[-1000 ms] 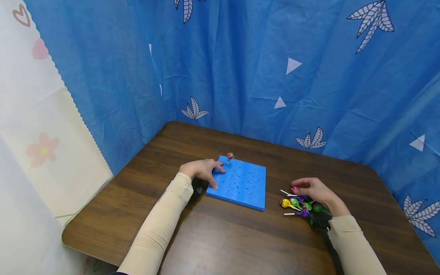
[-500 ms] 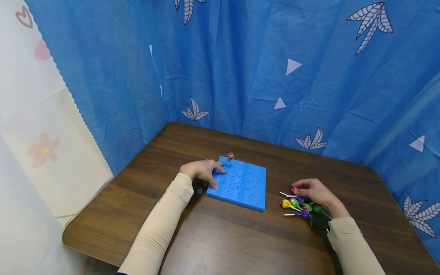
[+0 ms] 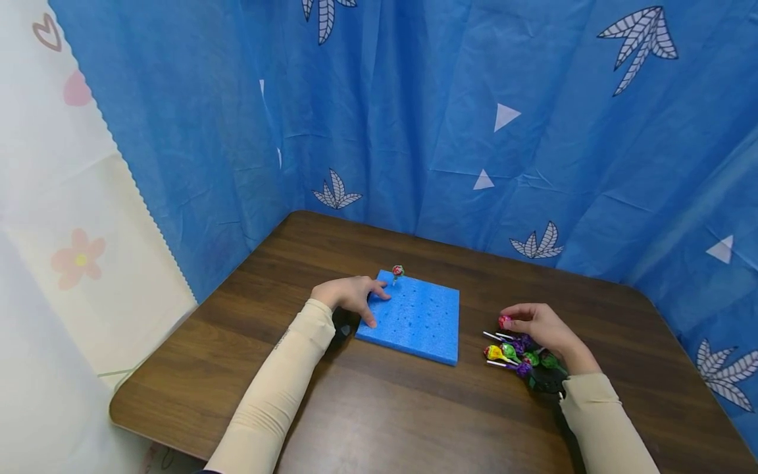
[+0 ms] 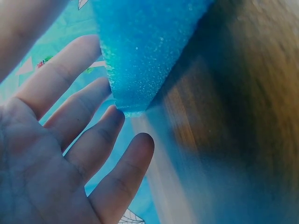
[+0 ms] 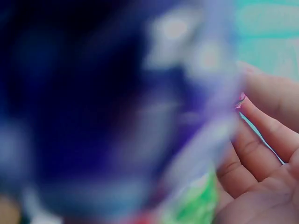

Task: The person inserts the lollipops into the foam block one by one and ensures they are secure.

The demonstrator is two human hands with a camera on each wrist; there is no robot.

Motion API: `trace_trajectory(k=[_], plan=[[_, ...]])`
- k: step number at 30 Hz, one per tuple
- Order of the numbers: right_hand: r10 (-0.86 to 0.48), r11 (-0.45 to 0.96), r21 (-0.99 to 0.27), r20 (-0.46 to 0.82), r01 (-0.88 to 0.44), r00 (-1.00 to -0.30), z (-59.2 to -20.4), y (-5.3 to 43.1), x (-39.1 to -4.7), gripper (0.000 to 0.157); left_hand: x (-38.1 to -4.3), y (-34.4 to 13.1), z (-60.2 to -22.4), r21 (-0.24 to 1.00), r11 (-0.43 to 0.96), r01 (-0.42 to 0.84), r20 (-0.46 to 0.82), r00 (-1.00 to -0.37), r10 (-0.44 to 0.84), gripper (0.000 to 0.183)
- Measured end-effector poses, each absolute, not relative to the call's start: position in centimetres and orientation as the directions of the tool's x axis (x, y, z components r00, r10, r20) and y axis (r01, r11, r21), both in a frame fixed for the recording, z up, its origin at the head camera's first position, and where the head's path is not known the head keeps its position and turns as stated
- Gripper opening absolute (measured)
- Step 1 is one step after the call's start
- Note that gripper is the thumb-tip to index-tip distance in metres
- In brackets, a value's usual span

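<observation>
Red lollipop [image 3: 504, 322]: located R of the foam board, at the far side of the loose lollipops, between thumb and fingertips of the R hand [image 3: 540, 326]. We note a pinch grip, fingers nearly closed on the candy head; whether it is clear of the table, we can't tell. R wrist view: mostly a blurred purple shape up close, w/ a pink-red bit showing beside the fingers.

L hand [image 3: 353, 294]: thumb and fingers spread wide at the L edge of the foam board [image 3: 417, 322]; no grip. In the L wrist view we see fingers apart, some tips against the board's side.

Foam board: blue, flat on the table [image 3: 403, 421], small dark marks across the top face. Standing lollipop [image 3: 398, 270]: red/green, stick down at the board, near far L corner, approx. upright.

Loose lollipops: we find a yellow lollipop [image 3: 493, 353], green ones and purple ones, grouped just below the R hand, several white sticks pointing L.

Surroundings: blue curtain [image 3: 533, 145] w/ leaf prints behind; pale curtain [image 3: 77, 197] at L. Both arms: cream sleeves [image 3: 257, 401].
</observation>
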State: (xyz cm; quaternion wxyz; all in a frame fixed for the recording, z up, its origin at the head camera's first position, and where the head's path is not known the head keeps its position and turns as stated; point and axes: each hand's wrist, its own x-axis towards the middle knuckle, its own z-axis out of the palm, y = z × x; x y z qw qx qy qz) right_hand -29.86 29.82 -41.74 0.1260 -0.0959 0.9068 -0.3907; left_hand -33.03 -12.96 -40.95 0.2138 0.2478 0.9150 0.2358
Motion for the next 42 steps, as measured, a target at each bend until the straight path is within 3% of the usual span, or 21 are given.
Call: trace_trajectory(k=[20,42], plan=[[-0.242,0.575,-0.811,-0.04,-0.11,-0.969,-40.2,27.9,-29.7,0.052,-33.0,-13.0,-40.9,0.537,0.765,0.355,-0.274,-0.784,0.557,0.069],[-0.175,0.46,-0.879,0.05,-0.127,-0.983,-39.8,25.3,-30.4,0.049,-32.9,-12.8,-40.9,0.53,0.772,0.352,-0.276,-0.788,0.55,0.068]])
